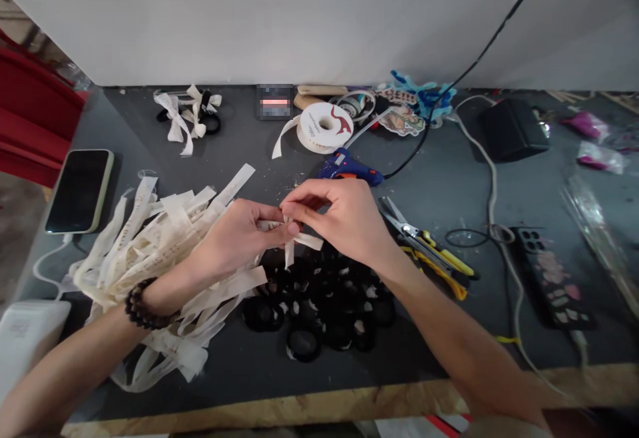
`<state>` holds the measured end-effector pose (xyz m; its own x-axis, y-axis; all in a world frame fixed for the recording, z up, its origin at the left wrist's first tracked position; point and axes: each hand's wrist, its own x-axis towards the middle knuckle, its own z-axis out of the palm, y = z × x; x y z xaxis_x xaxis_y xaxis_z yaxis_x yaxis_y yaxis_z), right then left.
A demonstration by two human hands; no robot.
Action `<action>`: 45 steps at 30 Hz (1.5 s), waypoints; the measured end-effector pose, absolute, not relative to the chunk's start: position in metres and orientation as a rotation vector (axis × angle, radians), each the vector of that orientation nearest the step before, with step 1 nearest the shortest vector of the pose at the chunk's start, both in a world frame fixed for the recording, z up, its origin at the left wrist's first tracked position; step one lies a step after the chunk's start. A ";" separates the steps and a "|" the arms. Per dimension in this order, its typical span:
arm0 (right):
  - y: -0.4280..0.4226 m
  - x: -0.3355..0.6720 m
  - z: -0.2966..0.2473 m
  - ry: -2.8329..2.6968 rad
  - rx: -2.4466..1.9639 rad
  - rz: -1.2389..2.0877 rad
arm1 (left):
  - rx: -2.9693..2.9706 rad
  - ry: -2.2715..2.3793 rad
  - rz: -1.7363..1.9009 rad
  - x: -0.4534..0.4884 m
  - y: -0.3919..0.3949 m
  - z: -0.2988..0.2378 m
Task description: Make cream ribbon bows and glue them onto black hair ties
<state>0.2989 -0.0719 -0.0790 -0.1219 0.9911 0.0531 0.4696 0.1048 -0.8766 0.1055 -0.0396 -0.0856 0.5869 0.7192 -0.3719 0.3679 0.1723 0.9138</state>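
Between my two hands is a small white ribbon bow (307, 241), its loops and tails partly covered by my fingers. My left hand (252, 228) pinches it from the left, thumb over the ribbon. My right hand (339, 215) is closed too, its thumb and fingertips pressed together at the middle of the ribbon. A pile of cut printed ribbon strips (134, 245) lies under and left of my left forearm. Below the hands is a heap of black hair ties (304, 343). Just behind my right hand rests a blue glue gun (344, 164).
A ribbon spool (324, 128) stands at the back, near finished bows (174, 118) on hair ties. Scissors (404, 225) and a yellow cutter (449, 258) lie right of my right hand. Phones (80, 192), a power bank (34, 331) and a white cable (492, 178) flank the work area.
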 end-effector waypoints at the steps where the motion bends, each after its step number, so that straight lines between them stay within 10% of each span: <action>1: -0.072 0.299 -0.081 -1.654 -1.456 0.959 | 1.419 0.990 0.337 0.106 -0.041 -0.087; 11: -0.066 0.309 -0.088 -1.433 -1.435 1.320 | 1.121 1.018 0.558 0.109 -0.040 -0.093; 45: -0.072 0.303 -0.084 -1.497 -1.446 1.055 | 1.346 1.064 0.708 0.110 -0.039 -0.091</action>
<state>0.3034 -0.0722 -0.0842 -0.0413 0.9991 -0.0097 0.3450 0.0051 -0.9386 0.1104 -0.0389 -0.0905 0.3921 0.8989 -0.1958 0.1665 0.1400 0.9761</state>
